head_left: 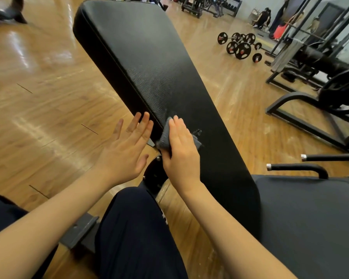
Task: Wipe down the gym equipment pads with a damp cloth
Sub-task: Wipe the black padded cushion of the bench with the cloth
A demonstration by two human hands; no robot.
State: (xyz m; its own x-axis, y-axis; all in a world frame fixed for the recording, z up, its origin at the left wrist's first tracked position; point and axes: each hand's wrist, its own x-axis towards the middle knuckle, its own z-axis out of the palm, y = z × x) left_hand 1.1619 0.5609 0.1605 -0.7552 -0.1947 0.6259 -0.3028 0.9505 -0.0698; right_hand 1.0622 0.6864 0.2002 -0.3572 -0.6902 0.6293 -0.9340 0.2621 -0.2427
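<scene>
Right hand: the right hand [181,150] lay flat on the grey cloth [165,137], fingers straight and together, pressing it against the left edge of the back pad [149,57]; the fingertips pointed toward 12 o'clock.

Left hand: the left hand [127,146] was released and held nothing, fingers spread and straight, at 9 o'clock of the cloth, just beside the pad's side wall; whether the fingertips touched the wall could not be told.

Cloth: bunched under the right palm, a fold showing at the hand's left side and a corner at its right, low on the pad near the hinge end.

Back pad: black textured vinyl, inclined, its long axis running from the hands up toward 11 o'clock; nearly all of its surface lay beyond the fingertips.

Key relation: the unwiped length appeared to lie straight ahead of the right hand along that 11 o'clock axis, and the right hand was the nearer one, already on the surface.

Next move, as a judgement: a push of the cloth up the pad's length seemed called for, the left hand free to steady the edge.

Seat pad: the seat pad [310,218] sat at 4 o'clock of the hands, untouched.

Surroundings: barbells [239,46] lay on the wooden floor [38,97] at 1 o'clock, well apart.
</scene>
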